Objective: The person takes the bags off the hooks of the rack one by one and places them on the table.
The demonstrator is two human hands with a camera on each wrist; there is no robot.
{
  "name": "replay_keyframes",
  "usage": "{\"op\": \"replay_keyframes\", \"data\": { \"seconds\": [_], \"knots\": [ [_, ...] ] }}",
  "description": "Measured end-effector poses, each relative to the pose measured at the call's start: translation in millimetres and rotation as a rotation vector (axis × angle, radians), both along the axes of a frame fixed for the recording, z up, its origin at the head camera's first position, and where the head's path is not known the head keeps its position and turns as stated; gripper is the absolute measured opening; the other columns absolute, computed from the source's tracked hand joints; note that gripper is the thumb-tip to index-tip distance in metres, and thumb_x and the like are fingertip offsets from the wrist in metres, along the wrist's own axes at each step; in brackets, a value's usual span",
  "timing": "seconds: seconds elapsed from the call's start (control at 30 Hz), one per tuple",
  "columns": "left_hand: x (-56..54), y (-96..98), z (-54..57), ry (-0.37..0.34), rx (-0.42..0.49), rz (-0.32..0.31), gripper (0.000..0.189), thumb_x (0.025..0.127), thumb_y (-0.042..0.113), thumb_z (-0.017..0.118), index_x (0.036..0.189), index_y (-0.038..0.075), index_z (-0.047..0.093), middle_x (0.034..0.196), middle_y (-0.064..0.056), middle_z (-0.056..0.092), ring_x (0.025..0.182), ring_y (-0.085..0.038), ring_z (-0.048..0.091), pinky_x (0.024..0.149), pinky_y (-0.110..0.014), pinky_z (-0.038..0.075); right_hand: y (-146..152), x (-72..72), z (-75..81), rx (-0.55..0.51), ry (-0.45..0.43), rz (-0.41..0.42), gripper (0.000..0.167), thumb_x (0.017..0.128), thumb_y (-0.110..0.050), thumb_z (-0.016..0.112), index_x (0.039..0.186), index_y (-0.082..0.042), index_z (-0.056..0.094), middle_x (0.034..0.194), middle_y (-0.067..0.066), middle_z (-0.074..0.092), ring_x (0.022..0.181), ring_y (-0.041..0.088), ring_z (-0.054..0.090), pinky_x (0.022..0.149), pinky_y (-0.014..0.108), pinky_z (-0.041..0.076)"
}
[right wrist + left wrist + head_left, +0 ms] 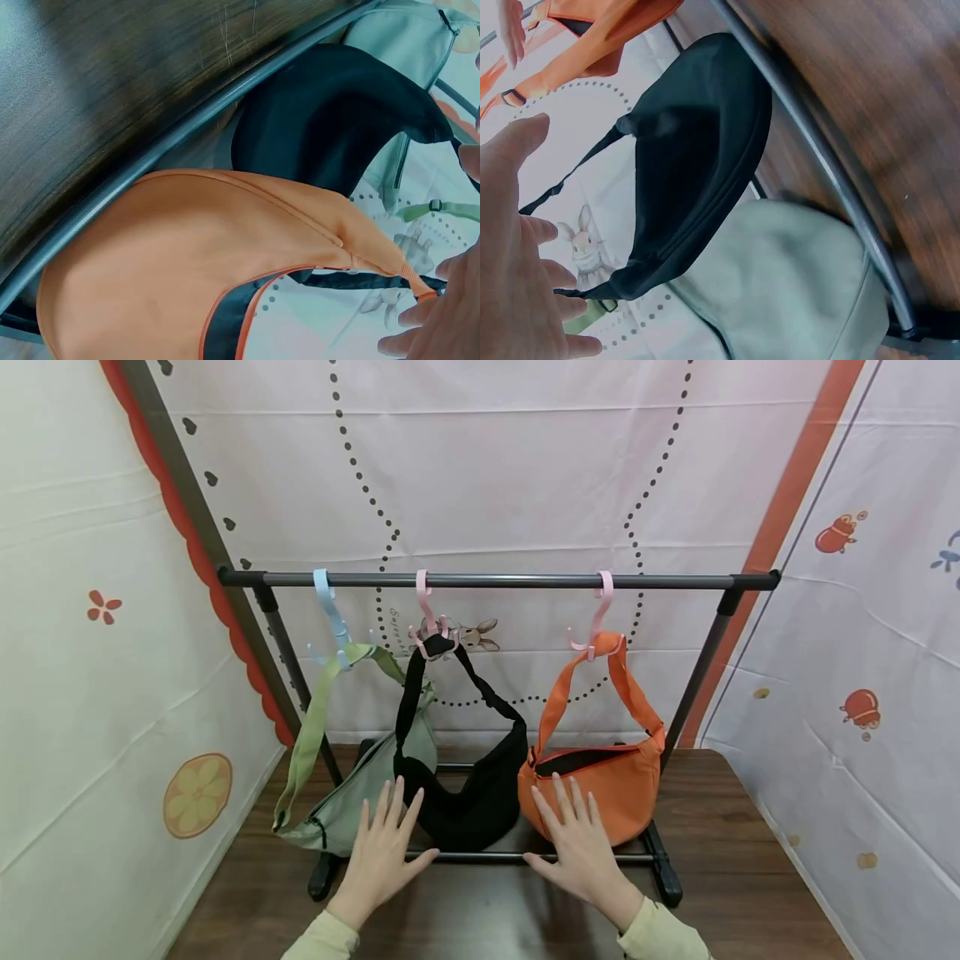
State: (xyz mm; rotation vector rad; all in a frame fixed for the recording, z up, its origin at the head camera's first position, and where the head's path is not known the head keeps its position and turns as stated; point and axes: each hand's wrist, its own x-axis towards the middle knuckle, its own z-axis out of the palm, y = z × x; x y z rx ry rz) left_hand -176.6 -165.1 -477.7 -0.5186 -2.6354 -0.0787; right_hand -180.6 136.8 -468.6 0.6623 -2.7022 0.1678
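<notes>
- Three bags hang in a row from a rack: a black bag [483, 818] in the middle, an orange bag [630, 789] to the right, a green bag [341, 822] to the left.
- Both hands are bare of any load, fingers spread: the left hand [382, 856] before the green and black bags, the right hand [585, 856] before the orange one. Whether a fingertip brushes cloth, I can't tell.
- To handle these well, I'd cup a bag from below and ease its strap clear of the hook's prongs; tugging could drag the hook along. The orange mouth gapes, so that bag is best kept level.
- The black bag sags as a crescent, long axis sideways, horns up, right one higher. The orange runs sideways, mouth up, rising slightly rightward. The green slants, low end left.
- Above, a blue hook [330, 606] and two pink hooks [602, 602] sit over the top bar [510, 581].
- The rack stands on the wooden bench [727, 860], printed cloth [517, 485] behind.
</notes>
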Motion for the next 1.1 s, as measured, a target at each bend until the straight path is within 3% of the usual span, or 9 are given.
{"op": "replay_keyframes", "data": {
  "seconds": [0.33,0.67,0.93,1.1],
  "knots": [
    [-6.6,-12.9,28.0,0.038,-0.011,-0.019,0.087,0.075,0.056,0.064,0.141,0.009,0.032,0.146,-0.022,0.022,0.133,-0.038,0.022,0.100,-0.058,0.027,-10.8,4.0,9.4,-0.006,0.022,0.038,0.085,0.077,-0.059,0.058,0.144,-0.017,0.026,0.149,0.018,0.014,0.134,0.039,0.017,0.102,0.058,0.023],
    [-8.8,-23.4,37.8,0.119,-0.010,-0.044,0.085,0.075,0.053,0.064,0.139,0.006,0.035,0.145,-0.022,0.024,0.133,-0.034,0.025,0.099,-0.057,0.029,-23.1,4.8,12.0,-0.023,0.057,0.063,0.086,0.075,-0.060,0.059,0.144,-0.020,0.027,0.147,0.019,0.022,0.133,0.037,0.022,0.102,0.055,0.025],
    [-17.5,-30.6,52.7,0.266,0.041,-0.111,0.079,0.088,0.066,0.024,0.136,0.005,0.041,0.142,-0.022,0.031,0.128,-0.037,0.032,0.097,-0.057,0.030,-34.9,6.2,16.8,-0.047,0.055,0.080,0.086,0.076,-0.059,0.058,0.144,-0.018,0.026,0.148,0.018,0.020,0.134,0.037,0.019,0.102,0.056,0.026],
    [-23.8,-29.3,69.5,0.349,0.026,-0.130,0.077,0.090,0.064,0.022,0.133,0.004,0.045,0.140,-0.022,0.035,0.126,-0.037,0.034,0.097,-0.055,0.032,-43.1,5.5,18.4,-0.070,0.054,0.090,0.085,0.077,-0.058,0.058,0.145,-0.018,0.025,0.149,0.017,0.014,0.134,0.038,0.020,0.102,0.055,0.026]
  ]
}}
